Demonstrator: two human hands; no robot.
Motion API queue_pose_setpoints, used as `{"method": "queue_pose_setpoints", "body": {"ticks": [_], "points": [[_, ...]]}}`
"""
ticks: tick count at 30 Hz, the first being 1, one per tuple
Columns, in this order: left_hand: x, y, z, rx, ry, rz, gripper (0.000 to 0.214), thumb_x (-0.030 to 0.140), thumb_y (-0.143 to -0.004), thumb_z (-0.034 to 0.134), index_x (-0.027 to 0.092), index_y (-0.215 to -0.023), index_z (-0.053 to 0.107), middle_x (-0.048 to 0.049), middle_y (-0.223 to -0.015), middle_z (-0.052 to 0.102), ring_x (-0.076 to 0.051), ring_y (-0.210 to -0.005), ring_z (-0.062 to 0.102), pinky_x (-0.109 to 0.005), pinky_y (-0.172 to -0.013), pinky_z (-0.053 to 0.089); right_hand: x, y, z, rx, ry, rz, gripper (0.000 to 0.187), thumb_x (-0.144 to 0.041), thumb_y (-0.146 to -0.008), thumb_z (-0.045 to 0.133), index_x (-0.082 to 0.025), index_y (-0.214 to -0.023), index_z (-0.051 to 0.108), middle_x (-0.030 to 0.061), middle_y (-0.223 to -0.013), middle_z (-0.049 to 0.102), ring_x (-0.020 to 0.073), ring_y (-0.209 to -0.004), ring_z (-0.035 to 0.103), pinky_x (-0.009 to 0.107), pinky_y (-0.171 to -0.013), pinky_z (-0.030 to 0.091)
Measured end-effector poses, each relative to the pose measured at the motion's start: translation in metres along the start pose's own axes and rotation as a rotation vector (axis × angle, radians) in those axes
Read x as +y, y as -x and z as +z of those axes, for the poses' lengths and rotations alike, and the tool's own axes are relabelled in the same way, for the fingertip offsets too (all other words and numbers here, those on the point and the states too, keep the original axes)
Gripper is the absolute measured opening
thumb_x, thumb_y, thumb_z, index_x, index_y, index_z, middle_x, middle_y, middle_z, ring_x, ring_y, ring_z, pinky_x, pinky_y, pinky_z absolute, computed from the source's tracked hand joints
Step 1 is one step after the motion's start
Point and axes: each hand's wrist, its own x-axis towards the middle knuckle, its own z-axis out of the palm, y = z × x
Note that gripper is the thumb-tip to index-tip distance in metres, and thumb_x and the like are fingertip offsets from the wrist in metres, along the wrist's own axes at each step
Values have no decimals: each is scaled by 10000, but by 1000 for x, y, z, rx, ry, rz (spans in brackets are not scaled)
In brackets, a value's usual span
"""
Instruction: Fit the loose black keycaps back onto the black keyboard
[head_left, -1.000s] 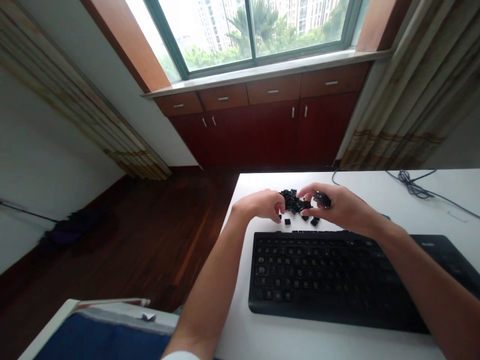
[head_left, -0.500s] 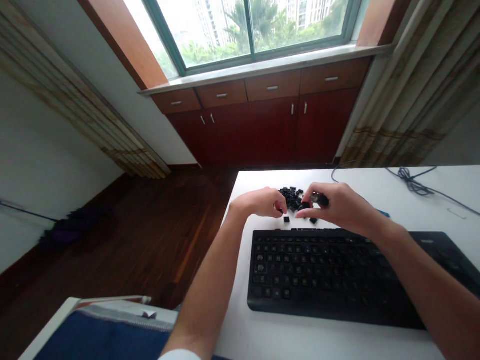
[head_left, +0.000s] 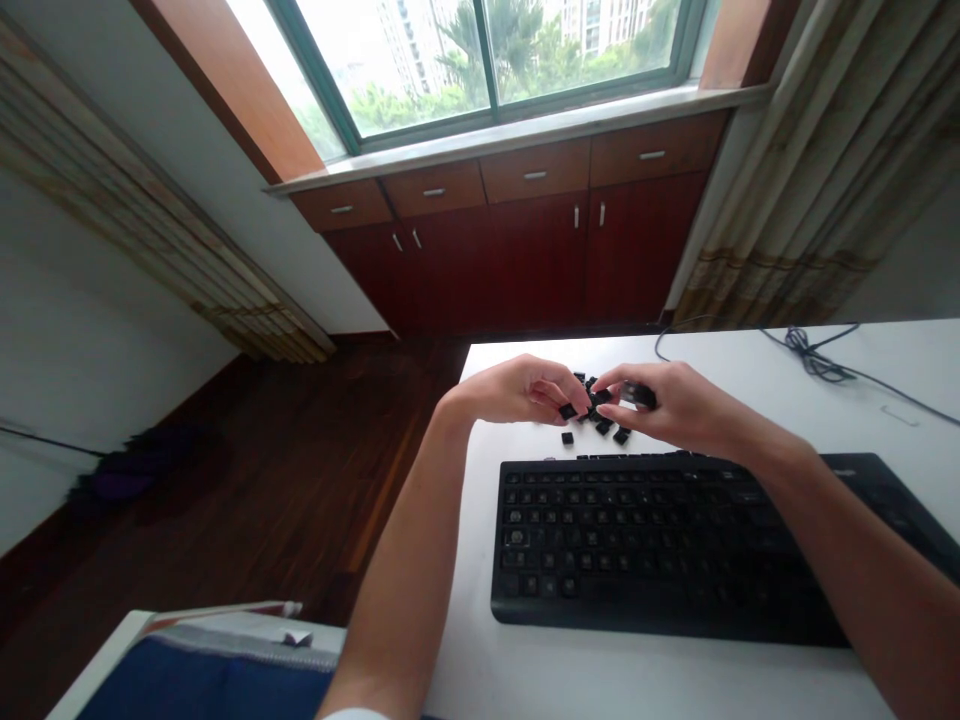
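My left hand [head_left: 525, 390] pinches a black keycap [head_left: 568, 411] in its fingertips, held above the white table. Close by, my right hand [head_left: 675, 402] has thumb and forefinger closed on another black keycap, over the heap. A small dark object with a shiny part [head_left: 639, 395] is tucked in the right hand's curled fingers; its kind is unclear. The pile of loose keycaps [head_left: 603, 427] lies between and under both hands, partly hidden. One single keycap [head_left: 567, 438] sits apart to the left. Below is a black keyboard [head_left: 637, 622] with its keycaps off, partly covered by my right forearm.
The white table [head_left: 480, 665] has its left edge beside my left forearm. A coiled black cable [head_left: 814, 358] and a thin bent wire [head_left: 898, 415] lie at the back right. At lower left stands a chair with dark blue cloth [head_left: 202, 680]. Cabinets [head_left: 525, 260] line the window wall.
My left hand has lifted and turned, and a keycap now shows in its fingertips. My right hand has shifted slightly, its fingertips nearer the left hand. The view has tilted a little.
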Motion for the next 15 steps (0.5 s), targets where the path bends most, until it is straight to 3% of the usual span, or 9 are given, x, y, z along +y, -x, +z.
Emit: {"method": "queue_pose_setpoints", "body": {"ticks": [3,9,15], "points": [[0,0,1,-3,1,19,285,144,-809,760,114,-1087,703,-110,-1117,728,-195,-1040,706,-350,-968,551,1,1,-1,-13,17,-22,287,-415,-862,673,-240,-1080,740,20,-843,753,157,-694,642,272,-654,463],[-5,-1,-1,35,-134,9,320,231,-769,816,143,-1062,722,-99,-1064,751,-205,-968,724,-340,-887,576,0,1,-3,6,63,-32,178,-396,-843,694,-226,-856,748,-16,-657,683,124,-575,563,252,-568,407],[-15,2,-2,158,-574,-144,211,293,-747,824,192,-925,772,-25,-843,756,-167,-772,706,-243,-682,527,3,-2,0,-12,8,14,271,-369,-886,635,-219,-1082,746,35,-925,772,175,-776,673,269,-681,472]]}}
